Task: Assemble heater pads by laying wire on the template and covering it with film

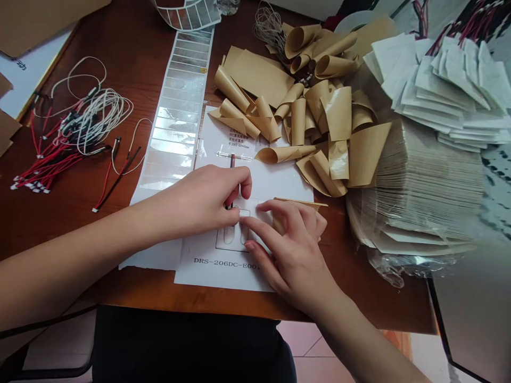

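My left hand (217, 199) is over the printed sheet (207, 274), its fingers curled and its thumb close to the index finger. A thin dark wire lead (232, 160) runs under this hand and shows between finger and thumb; its lower end is hidden. My right hand (293, 242) rests with fingers apart, index fingertip beside the left thumb, over the printed outline drawing (229, 246). A small clear strip seems to lie there, too faint to tell surely. Brown paper (279, 222) shows beneath and behind my right fingers; whether they grip it is unclear.
A strip of clear labels (175, 106) lies left of the sheet. Further left are bundled white and red wires (96, 117). Curled brown papers (297, 119) heap behind my hands. At right, white pads with wires (451, 85) top a tall wrapped stack (423, 181).
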A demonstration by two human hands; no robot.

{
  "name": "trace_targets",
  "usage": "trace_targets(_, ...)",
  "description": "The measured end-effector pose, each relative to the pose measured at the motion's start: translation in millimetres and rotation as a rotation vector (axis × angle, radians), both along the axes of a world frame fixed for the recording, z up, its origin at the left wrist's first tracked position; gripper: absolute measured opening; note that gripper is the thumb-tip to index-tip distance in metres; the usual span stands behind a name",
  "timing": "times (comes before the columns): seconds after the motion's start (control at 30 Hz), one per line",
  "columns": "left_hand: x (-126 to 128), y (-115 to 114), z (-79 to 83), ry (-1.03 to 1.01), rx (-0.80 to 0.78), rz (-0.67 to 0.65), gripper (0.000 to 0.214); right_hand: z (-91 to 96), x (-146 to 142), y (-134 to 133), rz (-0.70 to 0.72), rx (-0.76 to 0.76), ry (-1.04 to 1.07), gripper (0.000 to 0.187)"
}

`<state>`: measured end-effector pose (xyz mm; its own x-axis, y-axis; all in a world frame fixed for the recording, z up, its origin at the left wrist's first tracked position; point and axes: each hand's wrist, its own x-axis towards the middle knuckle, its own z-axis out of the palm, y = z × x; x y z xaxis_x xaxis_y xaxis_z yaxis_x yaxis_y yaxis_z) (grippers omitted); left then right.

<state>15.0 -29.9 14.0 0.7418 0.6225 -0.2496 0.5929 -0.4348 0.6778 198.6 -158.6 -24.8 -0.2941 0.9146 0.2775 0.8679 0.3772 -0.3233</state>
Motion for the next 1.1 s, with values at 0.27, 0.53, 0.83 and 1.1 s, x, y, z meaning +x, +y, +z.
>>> trace_targets(0.27,-1.1,1.0,1.7,0.019,-0.036,-0.007,0.018,0.1,0.8,0.1,0.007,-0.014,0.004,0.026)
trace_targets(0.53,-0.6,0.1,2.9,0.029,-0.01,-0.001,0.02,1.2,0.4,-0.5,-0.011,0.001,0.041,0.023)
trace_targets(0.83,0.3,-2.2,1.5,0.019,-0.009,0.034,0.013,1.6,0.1,1.1,-0.144,0.077,0.08,0.018)
trace_targets(1.1,-0.6,0.5,-2.2,-0.039,0.035,0.089,0.01,0.8,0.1,0.1,-0.117,0.007,0.031,0.024)
